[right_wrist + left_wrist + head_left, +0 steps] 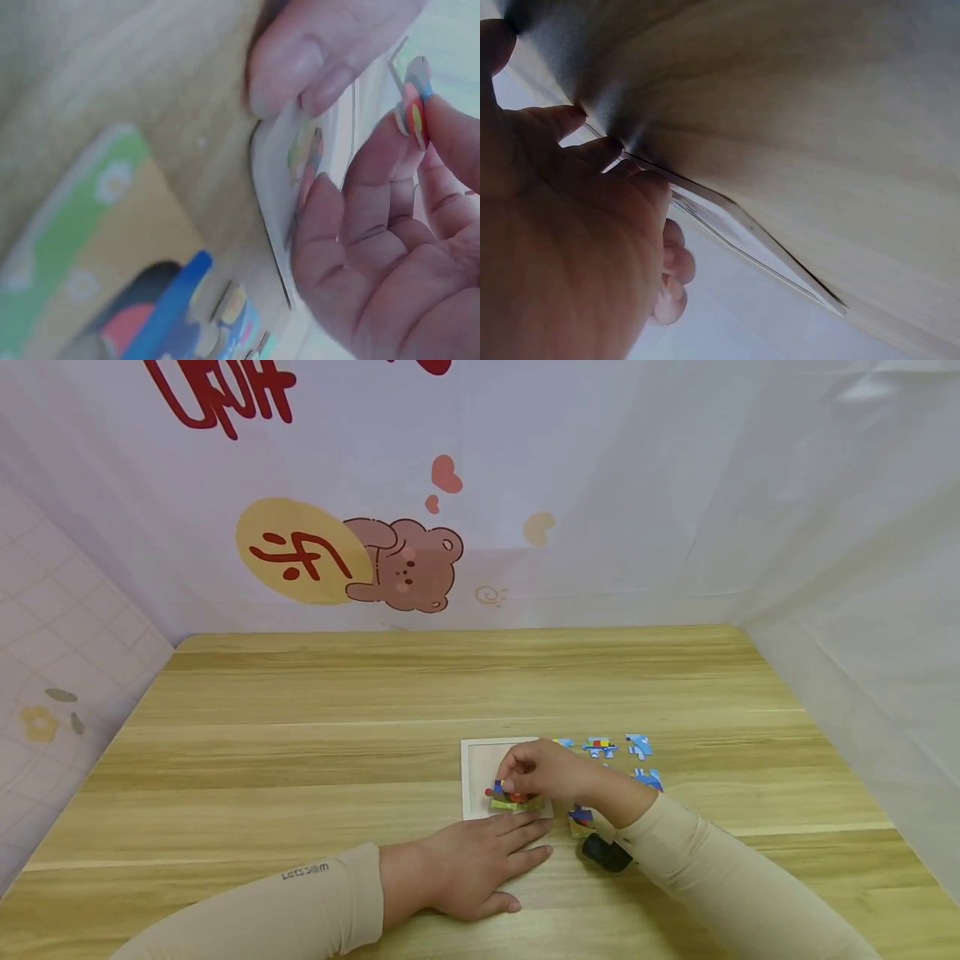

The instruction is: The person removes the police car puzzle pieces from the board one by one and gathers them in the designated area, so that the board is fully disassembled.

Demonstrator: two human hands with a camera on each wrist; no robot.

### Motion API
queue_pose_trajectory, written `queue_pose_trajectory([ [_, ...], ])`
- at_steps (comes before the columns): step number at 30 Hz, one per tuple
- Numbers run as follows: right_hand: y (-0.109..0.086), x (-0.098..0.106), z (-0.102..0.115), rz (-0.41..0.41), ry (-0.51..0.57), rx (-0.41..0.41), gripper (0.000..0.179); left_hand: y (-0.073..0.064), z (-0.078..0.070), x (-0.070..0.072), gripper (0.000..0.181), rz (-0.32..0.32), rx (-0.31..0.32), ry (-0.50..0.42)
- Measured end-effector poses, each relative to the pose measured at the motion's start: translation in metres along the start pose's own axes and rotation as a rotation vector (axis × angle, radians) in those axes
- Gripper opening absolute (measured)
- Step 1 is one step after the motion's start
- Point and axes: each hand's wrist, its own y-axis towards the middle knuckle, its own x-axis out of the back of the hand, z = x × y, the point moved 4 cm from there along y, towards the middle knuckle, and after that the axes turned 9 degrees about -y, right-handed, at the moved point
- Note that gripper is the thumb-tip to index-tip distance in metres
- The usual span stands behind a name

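Note:
My right hand (558,767) pinches a small colourful jigsaw piece (417,112) between thumb and forefinger, over a white-rimmed puzzle tray (465,781). In the right wrist view, the held piece shows red, yellow and blue and stands tilted on edge. Behind the curled lower fingers, more coloured pieces (304,157) lie inside the tray, partly hidden. Palm down, my left hand (476,864) rests with spread fingers on the table, its fingertips along the tray's near rim. The left wrist view has those fingertips at the tray edge (757,232).
Several loose jigsaw pieces lie right of the tray, among them a blue one (639,745), a train-patterned one (600,747) and one near my right forearm (580,822). A black object (606,853) sits under the right wrist. A white curtain (600,527) stands behind the wooden table (300,727).

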Motion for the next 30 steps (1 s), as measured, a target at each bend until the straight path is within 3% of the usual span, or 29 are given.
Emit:
queue_pose_trajectory([
  [12, -0.031, 0.028, 0.004, -0.089, 0.004, 0.087, 0.013, 0.0, 0.001, -0.002, 0.062, 0.019, -0.004, -0.023],
  [19, -0.051, 0.044, -0.011, -0.118, -0.024, 0.039, 0.015, 0.0, 0.001, -0.002, 0.062, 0.018, 0.005, -0.024],
  [30, -0.076, 0.056, -0.038, -0.066, -0.065, 0.01, 0.009, 0.0, 0.0, -0.002, 0.062, 0.026, 0.011, -0.026],
])
